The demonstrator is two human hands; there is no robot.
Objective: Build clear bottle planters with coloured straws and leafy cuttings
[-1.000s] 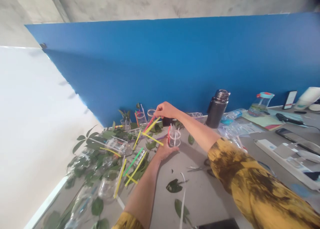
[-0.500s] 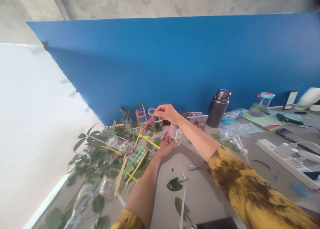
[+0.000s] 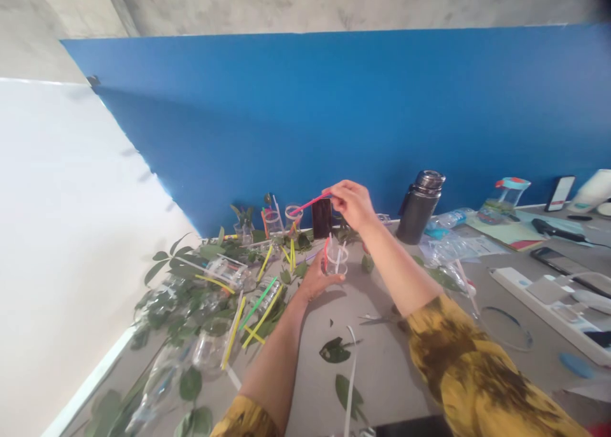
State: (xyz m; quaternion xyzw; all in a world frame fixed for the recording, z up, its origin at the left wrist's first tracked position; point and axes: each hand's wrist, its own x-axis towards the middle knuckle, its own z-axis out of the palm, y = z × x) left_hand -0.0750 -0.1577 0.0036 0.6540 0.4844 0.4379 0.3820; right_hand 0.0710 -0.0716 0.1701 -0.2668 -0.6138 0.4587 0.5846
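My left hand (image 3: 316, 280) is closed around a small clear plastic cup (image 3: 338, 252) that stands on the grey table, with a red straw and a white one in it. Higher and to the right, my right hand (image 3: 352, 201) pinches one end of a pink-red straw (image 3: 310, 203). That straw points left, its far end in front of another clear cup (image 3: 293, 214) at the back. Yellow straws (image 3: 289, 254) lie among leaves left of the held cup. A green straw (image 3: 258, 303) rests farther left.
Leafy cuttings and clear plastic bottles (image 3: 207, 351) crowd the left side. Scissors (image 3: 375, 319) and cut leaves (image 3: 337, 350) lie in front. A dark flask (image 3: 420, 208) stands right, beyond which are a power strip (image 3: 539, 303) and phones. A blue partition (image 3: 305, 119) closes off the back.
My right hand has lifted the pink-red straw up and to the right, away from the yellow straws. My left hand stays at the cup.
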